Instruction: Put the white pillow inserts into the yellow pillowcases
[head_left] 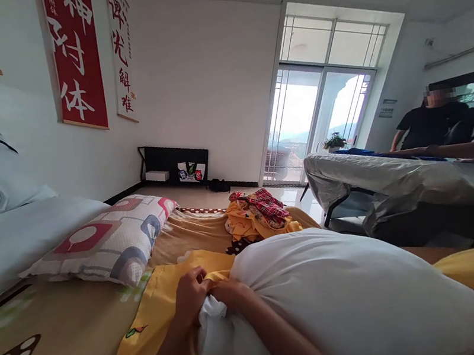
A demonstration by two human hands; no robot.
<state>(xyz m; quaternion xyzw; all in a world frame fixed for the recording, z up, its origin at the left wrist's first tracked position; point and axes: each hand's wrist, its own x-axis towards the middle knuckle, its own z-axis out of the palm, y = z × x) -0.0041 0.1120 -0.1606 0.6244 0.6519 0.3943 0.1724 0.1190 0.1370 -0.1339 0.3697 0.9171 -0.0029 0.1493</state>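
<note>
A plump white pillow (326, 283) lies in front of me, bunched at its near left corner. Under and beside it spreads a yellow pillowcase (159, 310) with a small leaf-like motif. My left hand (191, 293) is closed, its fingers curled on a gathered fold of the yellow fabric. Close against it, my right hand (230, 292) is also closed at that fold, by the pillow's bunched corner. Its fingertips are mostly hidden, so how much of the pillow it pinches is unclear.
A patterned pillow (107, 240) lies on the brown bedding (43, 346) to the left. Beyond are piled yellow and red plaid cloths (260, 213). A plastic-covered table (399, 176) stands right, with people behind it. A low black shelf (176, 166) is by the wall.
</note>
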